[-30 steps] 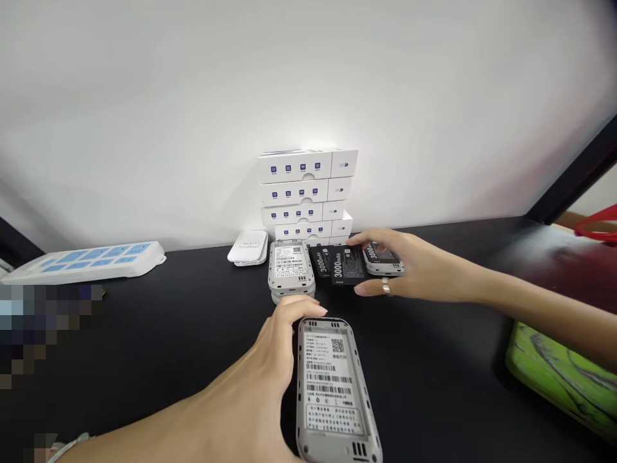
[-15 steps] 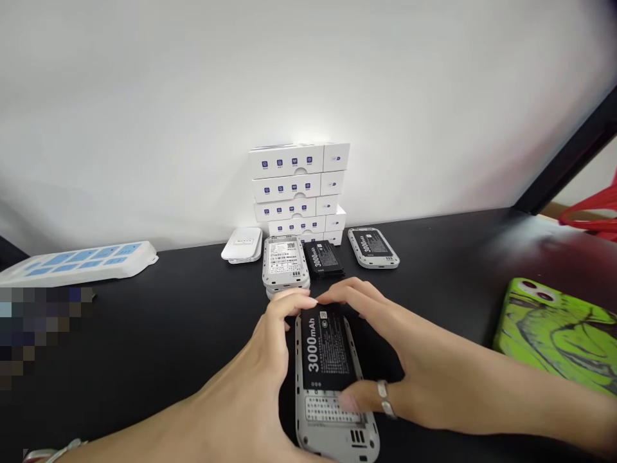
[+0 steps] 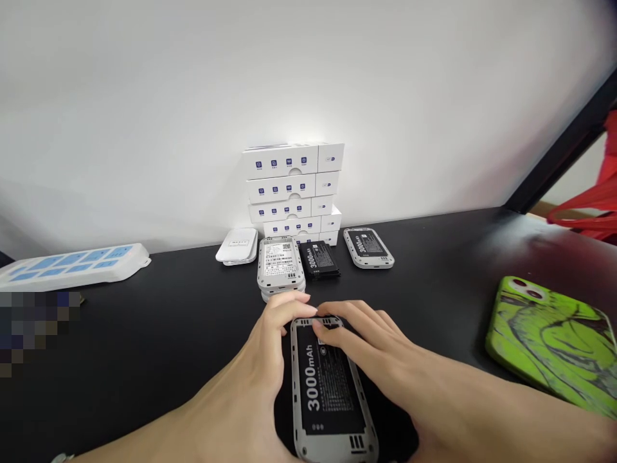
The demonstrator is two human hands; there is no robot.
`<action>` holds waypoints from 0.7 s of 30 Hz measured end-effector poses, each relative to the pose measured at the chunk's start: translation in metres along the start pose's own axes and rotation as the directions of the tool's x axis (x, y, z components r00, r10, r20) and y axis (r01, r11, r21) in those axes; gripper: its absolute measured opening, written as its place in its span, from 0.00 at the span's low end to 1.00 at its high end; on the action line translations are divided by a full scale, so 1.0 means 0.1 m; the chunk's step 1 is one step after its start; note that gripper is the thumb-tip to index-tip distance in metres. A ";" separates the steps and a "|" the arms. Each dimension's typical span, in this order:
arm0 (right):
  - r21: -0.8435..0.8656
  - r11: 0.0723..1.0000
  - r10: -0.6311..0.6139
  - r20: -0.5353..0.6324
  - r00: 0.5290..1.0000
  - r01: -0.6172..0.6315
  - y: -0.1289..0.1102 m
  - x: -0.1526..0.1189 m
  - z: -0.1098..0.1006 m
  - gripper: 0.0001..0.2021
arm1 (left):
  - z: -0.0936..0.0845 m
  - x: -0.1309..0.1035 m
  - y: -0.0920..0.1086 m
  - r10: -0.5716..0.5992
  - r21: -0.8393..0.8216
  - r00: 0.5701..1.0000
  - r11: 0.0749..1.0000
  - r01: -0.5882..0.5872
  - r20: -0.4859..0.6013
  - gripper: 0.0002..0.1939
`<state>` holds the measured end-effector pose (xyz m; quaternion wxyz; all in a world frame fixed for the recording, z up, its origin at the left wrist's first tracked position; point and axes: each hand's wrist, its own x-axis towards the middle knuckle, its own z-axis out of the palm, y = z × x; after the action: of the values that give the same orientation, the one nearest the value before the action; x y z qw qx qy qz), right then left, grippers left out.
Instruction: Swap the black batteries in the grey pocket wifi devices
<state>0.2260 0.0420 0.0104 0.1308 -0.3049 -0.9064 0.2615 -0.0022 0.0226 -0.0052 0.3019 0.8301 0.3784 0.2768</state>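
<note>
A grey-white device body (image 3: 332,444) lies at the front centre, long side pointing away from me. In its recess sits a black battery (image 3: 330,386) marked 3000mAh, covering the label area. My left hand (image 3: 260,366) curves round the device's left side, fingertips at its far edge; its thumb is hidden low in the picture. My right hand (image 3: 380,347) rests over the far right corner, with a fingertip on the battery's far end and other fingers along the far edge. Both hands hold the device.
Behind stand stacked white boxes (image 3: 282,164). Before them are white covers (image 3: 238,245), stacked open devices (image 3: 281,260), black batteries (image 3: 321,258) and a device with a battery (image 3: 369,247). A power strip (image 3: 72,267) lies left, a green phone case (image 3: 554,341) right.
The battery has moved toward me and down into the device's recess. My right thumb has left the printed label area, and my right fingers now press at the far end.
</note>
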 end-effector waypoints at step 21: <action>-0.377 0.915 0.159 0.012 0.987 -0.143 0.52 -0.29 -0.94 0.30 | 0.06 0.03 -0.25 0.154 -0.007 0.984 0.988 -0.155 -0.084 0.57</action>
<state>0.3114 0.0964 0.0570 0.0305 -0.3879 -0.9158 0.0995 -0.0080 0.0363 -0.0267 0.2690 0.8428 0.3231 0.3362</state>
